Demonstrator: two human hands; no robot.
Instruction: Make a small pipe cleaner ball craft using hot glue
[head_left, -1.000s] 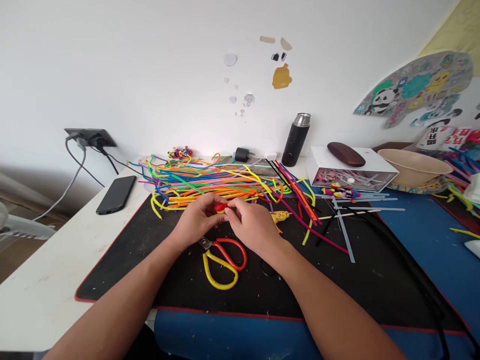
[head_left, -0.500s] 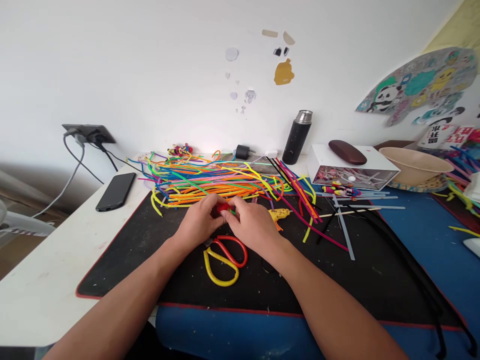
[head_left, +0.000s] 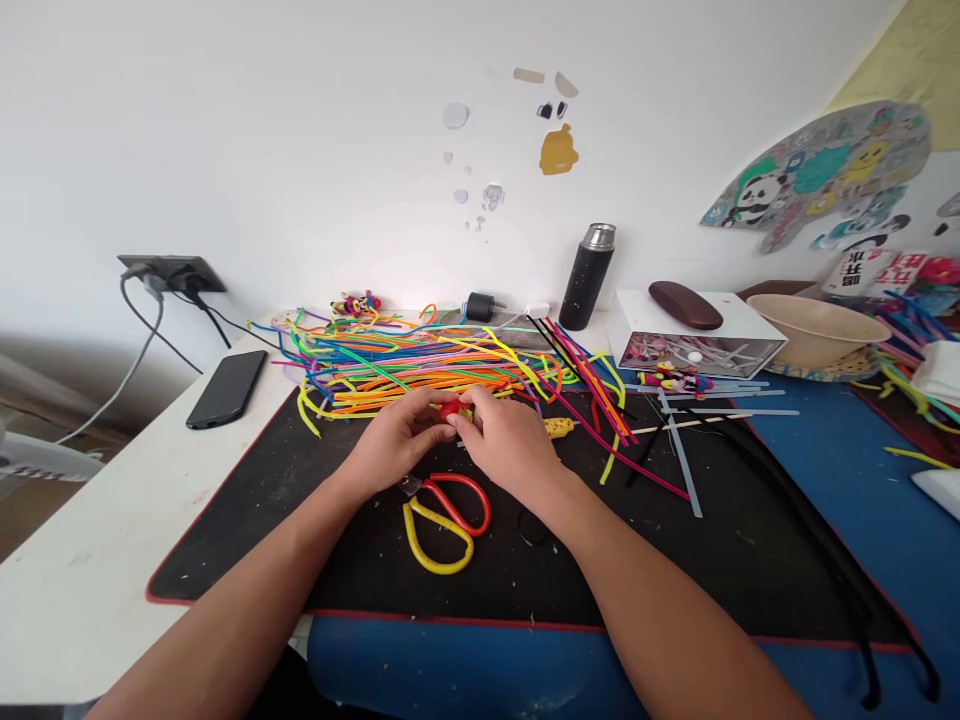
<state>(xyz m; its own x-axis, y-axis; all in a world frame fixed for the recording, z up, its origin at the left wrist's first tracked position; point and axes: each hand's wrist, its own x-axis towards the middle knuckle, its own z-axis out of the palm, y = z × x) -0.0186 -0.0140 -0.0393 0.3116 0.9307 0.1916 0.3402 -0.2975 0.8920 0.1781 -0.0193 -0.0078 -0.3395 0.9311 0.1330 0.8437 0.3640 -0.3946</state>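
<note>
My left hand (head_left: 397, 435) and my right hand (head_left: 510, 440) meet over the black mat, fingertips pinched around a small red pipe-cleaner piece (head_left: 451, 409). A bit of yellow shows beside the red; fingers cover much of the rest. Just below the hands lie scissors (head_left: 471, 530) with one red and one yellow handle, blades partly hidden by my left hand. A yellow glue gun (head_left: 559, 428) sticks out from behind my right hand. Beyond the fingers spreads a heap of multicoloured pipe cleaners (head_left: 405, 365).
A phone (head_left: 227, 388) lies on the white table at left. Behind stand a black thermos (head_left: 589, 278) and a white box (head_left: 626, 325) with a brown case (head_left: 685, 304) on top. Translucent glue sticks (head_left: 681, 455), a small pipe-cleaner figure (head_left: 675, 380) and a beige bowl (head_left: 814, 325) are at right.
The fingers have shifted slightly around the red piece; green showed beside it before, yellow does now. The whole view has moved a little. Both hands keep their hold.
</note>
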